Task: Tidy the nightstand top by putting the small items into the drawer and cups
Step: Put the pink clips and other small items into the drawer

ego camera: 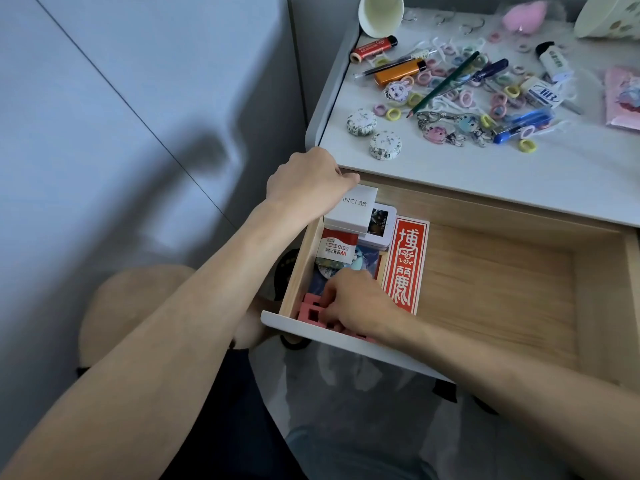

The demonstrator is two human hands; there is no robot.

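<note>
The drawer stood pulled out below the nightstand top, and both my hands were down at its left side. My left hand gripped the far end of a white box, thumb along its top edge. The box stood tilted in the back left corner, leaning over a white tin with a picture on its lid.

My right hand was in the front left corner with its fingers curled down onto a pink plastic grid piece, pinching it against the drawer's white front. Just behind that hand lay a round badge and a red-and-white packet. A long red paper slip with white characters lay flat beside them. The right half of the drawer showed only bare wood.

The small items were still spread across the top. Two round patterned tins sat near the front edge, and pastel hair ties were scattered all over. Among the ties lay an orange lighter, a red lighter, a green pencil and a bunch of keychain charms. One pale cup stood at the back left corner and another cup at the back right.
</note>
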